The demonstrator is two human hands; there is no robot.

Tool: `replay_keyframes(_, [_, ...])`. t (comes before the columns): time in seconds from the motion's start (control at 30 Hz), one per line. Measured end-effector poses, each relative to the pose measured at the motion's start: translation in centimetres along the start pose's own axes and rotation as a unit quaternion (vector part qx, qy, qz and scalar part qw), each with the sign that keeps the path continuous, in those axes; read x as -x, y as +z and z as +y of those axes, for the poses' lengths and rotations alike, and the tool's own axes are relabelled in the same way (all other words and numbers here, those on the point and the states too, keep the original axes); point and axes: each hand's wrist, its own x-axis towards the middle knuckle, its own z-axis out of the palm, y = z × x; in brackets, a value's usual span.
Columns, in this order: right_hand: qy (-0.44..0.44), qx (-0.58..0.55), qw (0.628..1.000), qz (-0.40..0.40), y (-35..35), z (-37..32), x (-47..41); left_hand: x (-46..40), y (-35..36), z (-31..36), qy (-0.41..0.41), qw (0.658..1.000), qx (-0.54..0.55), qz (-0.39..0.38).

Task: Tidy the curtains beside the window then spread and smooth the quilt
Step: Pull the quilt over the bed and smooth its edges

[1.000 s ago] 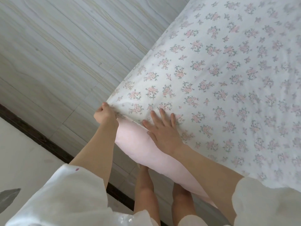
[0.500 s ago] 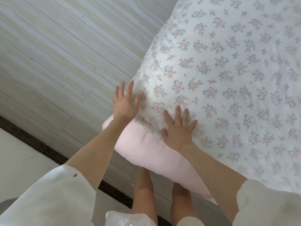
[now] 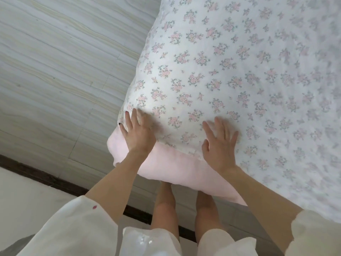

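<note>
Floral white quilt fills right and far scene, cut off by top and right edges; pink underside shows along near edge, bed beneath hidden. Fingertips blurred. Left hand flat at quilt's near-left corner, fingers spread, gripping nothing. Right hand flat just right of it, palm down, fingers splayed. Wood-grain floor left.
</note>
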Motion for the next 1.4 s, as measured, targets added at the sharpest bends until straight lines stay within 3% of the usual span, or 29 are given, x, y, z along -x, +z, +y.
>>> replay_keyframes(0.03, [0.025, 0.019, 0.999, -0.036, 0.2, 1.2, 0.0, 0.3, 0.0, 0.7, 0.027, 0.999, -0.012, 0.027])
replay_keyframes(0.1, [0.030, 0.063, 0.990, -0.124, 1.1, 3.1, 1.0, 0.8, 0.4, 2.8, 0.162, 0.986, -0.029, 0.029])
replay_keyframes(0.2, [0.001, 0.012, 0.974, -0.224, 2.9, 3.2, 3.6, 1.5, 1.7, 6.7, 0.380, 0.912, -0.126, -0.086])
replay_keyframes(0.27, [-0.005, -0.082, 0.971, -0.225, 3.2, 2.8, 4.8, 1.8, 2.4, 8.1, 0.370, 0.903, -0.170, -0.135])
replay_keyframes(0.4, [0.055, -0.245, 0.962, -0.106, 0.7, 5.7, 6.0, 2.4, 2.1, 11.1, 0.269, 0.942, -0.161, -0.118])
replay_keyframes(0.5, [0.081, -0.165, 0.982, 0.040, -1.1, 10.7, 5.9, 2.4, 1.1, 14.7, 0.185, 0.953, -0.213, -0.111])
replay_keyframes(0.53, [0.098, -0.123, 0.986, 0.057, -1.5, 12.4, 5.6, 2.4, 1.0, 15.8, 0.164, 0.956, -0.224, -0.096])
replay_keyframes(0.57, [0.125, -0.091, 0.987, 0.052, -1.9, 15.0, 5.3, 2.7, 1.1, 17.7, 0.163, 0.957, -0.228, -0.071])
replay_keyframes(0.63, [0.180, -0.069, 0.981, -0.009, -2.1, 19.6, 5.2, 3.8, 2.5, 21.3, 0.244, 0.947, -0.208, -0.025])
replay_keyframes(0.73, [0.161, -0.077, 0.975, -0.130, -0.1, 23.2, 7.5, 7.1, 6.0, 25.6, 0.383, 0.905, -0.179, -0.048])
replay_keyframes(0.8, [0.087, -0.095, 0.973, -0.193, 1.7, 24.5, 10.8, 10.9, 9.4, 27.5, 0.375, 0.897, -0.214, -0.093])
replay_keyframes(0.87, [0.026, -0.144, 0.963, -0.227, 2.5, 25.6, 13.9, 14.3, 11.9, 28.2, 0.307, 0.917, -0.234, -0.105])
replay_keyframes(0.93, [0.021, -0.229, 0.946, -0.230, 1.9, 28.4, 16.1, 16.8, 13.2, 30.1, 0.223, 0.947, -0.209, -0.095])
replay_keyframes(1.0, [0.075, -0.264, 0.948, -0.158, 0.5, 32.1, 17.1, 17.8, 13.5, 32.8, 0.188, 0.962, -0.192, -0.058])
replay_keyframes(1.1, [0.116, -0.205, 0.971, 0.028, -1.9, 37.9, 16.6, 17.8, 14.2, 37.5, 0.268, 0.944, -0.190, -0.016])
replay_keyframes(1.17, [0.142, -0.150, 0.975, 0.081, -2.6, 42.0, 15.8, 18.3, 15.6, 41.2, 0.343, 0.921, -0.180, -0.035])
replay_keyframes(1.27, [0.192, -0.105, 0.975, -0.036, -1.7, 46.5, 16.3, 20.3, 18.6, 45.0, 0.402, 0.885, -0.214, -0.099])
replay_keyframes(1.33, [0.171, -0.107, 0.972, -0.116, -0.2, 47.5, 18.2, 22.3, 20.5, 45.9, 0.386, 0.877, -0.249, -0.141])
replay_keyframes(1.4, [0.157, -0.136, 0.967, -0.146, 0.7, 47.2, 20.3, 23.9, 21.3, 46.0, 0.356, 0.884, -0.263, -0.150])
